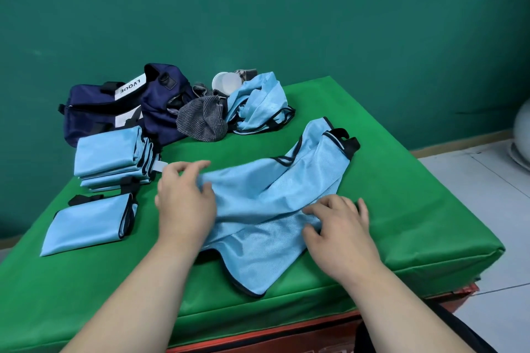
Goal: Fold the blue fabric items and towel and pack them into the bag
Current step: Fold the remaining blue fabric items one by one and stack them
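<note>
A light blue fabric item with black trim [275, 195] lies partly spread across the middle of the green padded table [401, 223]. My left hand [185, 200] pinches its left edge between thumb and fingers. My right hand [339, 226] grips a fold on its right side with curled fingers. A stack of folded blue items [110, 157] sits at the left, and a single folded one [89, 223] lies in front of it. An unfolded blue item [258, 103] is bunched at the back. The navy bag [120, 106] lies at the back left beside a grey striped towel [202, 119].
A white cup [226, 82] lies on its side behind the bunched fabric. The green wall stands close behind the table. A white object [522, 135] sits on the tiled floor at the right. The table's front edge shows red below the padding.
</note>
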